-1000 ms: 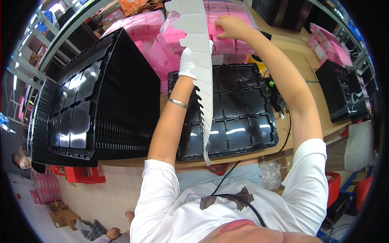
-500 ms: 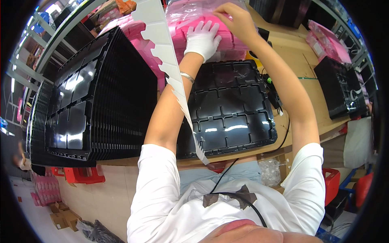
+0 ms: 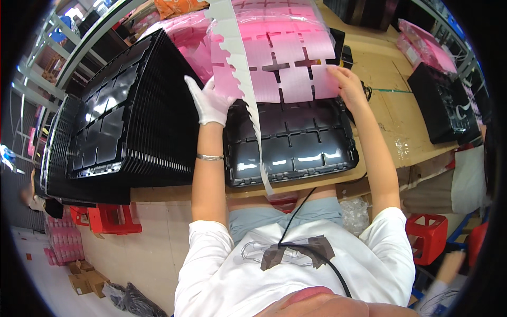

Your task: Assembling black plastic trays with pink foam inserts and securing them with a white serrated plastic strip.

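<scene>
Tall black tray stack (image 3: 113, 121) just beside left hand (image 3: 208, 101); white strip (image 3: 245, 79) perhaps hanging, crossing view.

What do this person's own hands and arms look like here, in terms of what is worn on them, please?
The left hand wears a white fabric glove, with a thin silver bangle on that forearm. The right hand is bare, without a glove. Both arms come out of short white T-shirt sleeves, leaving the forearms uncovered.

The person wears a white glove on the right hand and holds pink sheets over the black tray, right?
Not quite: the head view shows the white glove on the left hand; the right hand is bare. Both do hold the pink sheets over the black tray.
</scene>
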Demonstrator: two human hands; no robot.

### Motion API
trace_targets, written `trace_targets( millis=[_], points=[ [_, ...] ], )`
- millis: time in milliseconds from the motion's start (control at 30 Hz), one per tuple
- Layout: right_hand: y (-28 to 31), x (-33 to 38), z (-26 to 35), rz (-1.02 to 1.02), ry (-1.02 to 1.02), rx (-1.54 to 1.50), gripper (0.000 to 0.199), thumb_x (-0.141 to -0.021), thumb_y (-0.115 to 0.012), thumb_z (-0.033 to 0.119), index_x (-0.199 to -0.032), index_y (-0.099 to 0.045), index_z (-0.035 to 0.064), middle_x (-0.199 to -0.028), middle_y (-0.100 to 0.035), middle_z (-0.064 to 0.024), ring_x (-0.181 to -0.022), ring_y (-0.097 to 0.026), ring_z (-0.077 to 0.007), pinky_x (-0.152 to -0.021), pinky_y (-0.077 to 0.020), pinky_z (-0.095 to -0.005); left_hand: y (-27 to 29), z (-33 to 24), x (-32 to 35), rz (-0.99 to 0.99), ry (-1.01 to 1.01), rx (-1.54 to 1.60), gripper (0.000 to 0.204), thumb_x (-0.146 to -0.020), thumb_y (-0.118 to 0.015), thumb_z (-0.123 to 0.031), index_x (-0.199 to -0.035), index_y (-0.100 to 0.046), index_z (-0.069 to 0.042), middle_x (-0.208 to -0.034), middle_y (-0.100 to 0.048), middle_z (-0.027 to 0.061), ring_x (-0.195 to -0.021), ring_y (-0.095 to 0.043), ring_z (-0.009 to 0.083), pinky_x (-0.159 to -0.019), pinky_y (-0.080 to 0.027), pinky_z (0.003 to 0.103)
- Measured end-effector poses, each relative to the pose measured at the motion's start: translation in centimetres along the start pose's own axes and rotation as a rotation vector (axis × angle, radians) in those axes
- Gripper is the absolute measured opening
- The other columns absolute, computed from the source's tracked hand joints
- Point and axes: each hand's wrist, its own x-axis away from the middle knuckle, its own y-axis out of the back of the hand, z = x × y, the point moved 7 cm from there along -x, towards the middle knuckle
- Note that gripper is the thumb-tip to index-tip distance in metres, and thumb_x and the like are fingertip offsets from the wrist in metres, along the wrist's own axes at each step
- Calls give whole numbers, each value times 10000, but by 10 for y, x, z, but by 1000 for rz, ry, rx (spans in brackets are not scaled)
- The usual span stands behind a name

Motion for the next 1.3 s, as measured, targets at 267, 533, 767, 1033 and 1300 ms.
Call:
trace_targets(
  millis=[267,533,767,1033,1300],
  points=[
    [12,80,-4,152,15,-27,184,-853,-732,110,-969,-667,-18,-867,-684,-43,-747,-616,-80,-704,-477,-214,20,-7,72,-150,-185,-1127,368,-852,-750,-164,-1143,-615,17,-969,-629,26,-859,-575,79,-774,-476,232],
    [49,164,-27,48,196,377,165,-837,-734,96,-954,-673,-3,-823,-677,-28,-727,-609,-78,-658,-485,-235,26,22,168,-356,-47,-1684,511,-807,-745,-315,-1232,-602,-69,-1008,-683,161,-908,-666,306,-832,-522,364],
    [49,178,-33,-77,356,559,198,-796,-742,95,-965,-678,14,-811,-661,-82,-731,-615,-173,-687,-502,-309,33,32,178,-432,-124,-1861,553,-847,-696,-357,-1316,-552,-103,-934,-696,88,-853,-673,282,-764,-531,403],
    [41,166,-29,-39,325,635,280,-767,-762,108,-1015,-658,31,-787,-646,-75,-675,-569,-195,-658,-479,-322,24,29,174,-437,-222,-1909,543,-853,-693,-341,-1314,-550,-92,-853,-683,60,-828,-665,270,-752,-531,402],
    [45,167,-30,-79,406,665,357,-747,-780,121,-1060,-636,28,-744,-602,-46,-675,-545,-189,-647,-469,-326,31,32,176,-390,-133,-1887,631,-791,-760,-314,-1329,-537,-73,-877,-662,68,-849,-658,268,-784,-527,406]
  ],
)
